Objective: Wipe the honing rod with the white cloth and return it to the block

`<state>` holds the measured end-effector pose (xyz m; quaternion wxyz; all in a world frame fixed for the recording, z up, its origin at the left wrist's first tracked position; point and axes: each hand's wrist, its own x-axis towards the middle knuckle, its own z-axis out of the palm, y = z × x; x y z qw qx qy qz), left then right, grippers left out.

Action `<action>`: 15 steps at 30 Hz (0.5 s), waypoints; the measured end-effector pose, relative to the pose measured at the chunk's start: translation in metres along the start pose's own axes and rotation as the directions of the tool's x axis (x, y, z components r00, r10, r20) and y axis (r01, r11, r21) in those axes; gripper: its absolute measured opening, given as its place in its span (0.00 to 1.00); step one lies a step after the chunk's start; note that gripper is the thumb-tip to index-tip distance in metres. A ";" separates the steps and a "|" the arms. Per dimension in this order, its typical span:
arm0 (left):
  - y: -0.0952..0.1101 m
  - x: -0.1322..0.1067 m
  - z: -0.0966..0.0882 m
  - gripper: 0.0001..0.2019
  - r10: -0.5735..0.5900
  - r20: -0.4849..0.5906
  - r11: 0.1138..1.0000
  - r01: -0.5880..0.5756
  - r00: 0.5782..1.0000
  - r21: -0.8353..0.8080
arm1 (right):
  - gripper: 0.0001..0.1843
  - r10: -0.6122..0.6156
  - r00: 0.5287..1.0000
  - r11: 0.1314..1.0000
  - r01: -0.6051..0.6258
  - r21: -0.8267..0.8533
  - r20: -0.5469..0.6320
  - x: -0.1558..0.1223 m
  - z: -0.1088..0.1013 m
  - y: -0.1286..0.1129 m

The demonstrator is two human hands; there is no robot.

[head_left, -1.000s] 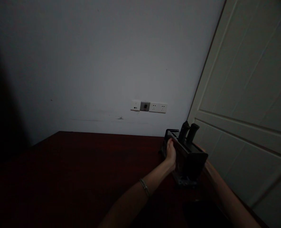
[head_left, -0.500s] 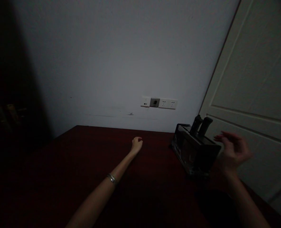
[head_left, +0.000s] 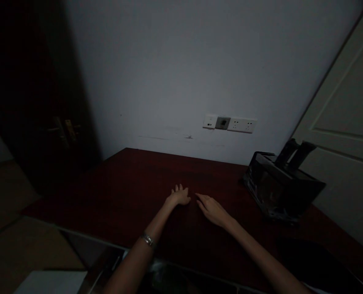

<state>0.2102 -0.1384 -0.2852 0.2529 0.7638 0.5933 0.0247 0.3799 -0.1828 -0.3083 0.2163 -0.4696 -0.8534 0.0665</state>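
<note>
My left hand [head_left: 179,196] lies flat on the dark red table [head_left: 132,183], fingers spread, holding nothing. A bracelet circles its wrist. Close beside it, my right hand [head_left: 211,209] also rests palm down on the table with fingers stretched out and empty. A black knife block [head_left: 279,190] with two dark handles sticking up stands at the table's right, well apart from both hands.
A row of wall sockets [head_left: 229,123] sits on the white wall behind the table. A pale panelled door [head_left: 343,134] is at the right. A dark door with a handle [head_left: 65,130] is at the left. The room is dim.
Both hands left the knife block. The left hand moved to the table's middle and opened flat; the right hand came down beside it. The view shifted left.
</note>
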 end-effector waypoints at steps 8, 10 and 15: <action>0.047 -0.054 0.007 0.28 0.096 -0.186 0.994 -0.104 0.978 -0.037 | 0.25 0.116 0.989 0.960 -0.089 0.266 -0.088 -0.053 -0.033 -0.010; 0.061 -0.085 0.019 0.23 0.209 -0.426 0.933 -0.310 0.880 -0.182 | 0.23 0.304 0.951 0.903 -0.268 0.336 -0.058 -0.099 -0.053 -0.009; 0.060 -0.167 0.064 0.14 0.398 -0.405 0.569 -0.568 0.823 -0.595 | 0.16 0.660 0.751 0.723 -0.626 0.292 -0.025 -0.238 -0.095 -0.013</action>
